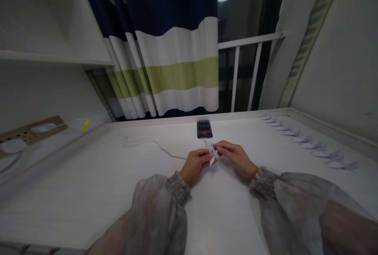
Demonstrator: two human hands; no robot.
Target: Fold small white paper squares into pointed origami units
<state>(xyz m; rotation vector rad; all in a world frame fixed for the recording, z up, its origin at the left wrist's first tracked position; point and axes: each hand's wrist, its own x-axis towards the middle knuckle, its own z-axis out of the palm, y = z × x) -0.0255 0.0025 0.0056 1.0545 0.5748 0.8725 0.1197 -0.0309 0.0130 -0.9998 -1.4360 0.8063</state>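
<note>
Smooth white tabletop (118,200); left hand (195,164) pinching angular folded paper (212,159), right hand (238,157) pinching its edge.

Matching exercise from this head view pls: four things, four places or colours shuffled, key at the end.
Things
1. Phone
2. Row of folded white pieces
3. Curtain
4. Small folded white piece

Places or colours
A. Navy, white and green bands
B. In the fingers of the left hand, with the right hand close against it
C. On the table, straight beyond the hands
D. Along the right side of the table

Right pairs: 1-C, 2-D, 3-A, 4-B
</note>
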